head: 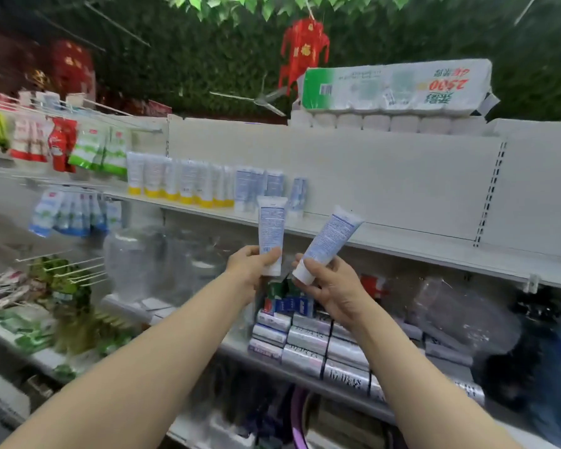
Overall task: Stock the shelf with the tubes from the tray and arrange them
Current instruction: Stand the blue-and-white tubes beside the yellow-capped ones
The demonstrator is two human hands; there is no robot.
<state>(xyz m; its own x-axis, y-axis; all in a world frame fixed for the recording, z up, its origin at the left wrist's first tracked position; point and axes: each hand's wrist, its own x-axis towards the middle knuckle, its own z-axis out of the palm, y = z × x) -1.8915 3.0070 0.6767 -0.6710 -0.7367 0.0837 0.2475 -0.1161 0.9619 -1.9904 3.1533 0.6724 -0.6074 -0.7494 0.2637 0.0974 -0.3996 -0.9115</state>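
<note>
2 hands up, 1 tube each. L hand (252, 266) grips L tube (271, 226) at the cap end, fingers curled round it; tube upright, crimp end up. R hand (334, 284) pinches R tube (330, 238) near the cap; tube tilted to the right. Both tubes are in the air in front of the shelf (402, 241), apart from each other. On the shelf's left part stands 1 row: approx 7 yellow-cap tubes (182, 183), then approx 4 blue-print tubes (256, 186), the last slightly apart. Blurred, so counts aren't exact. 1 roll pack (396, 85) on top.

Left hand (253, 265) and right hand (329, 281) raised, fingers curled, gripping.
</note>
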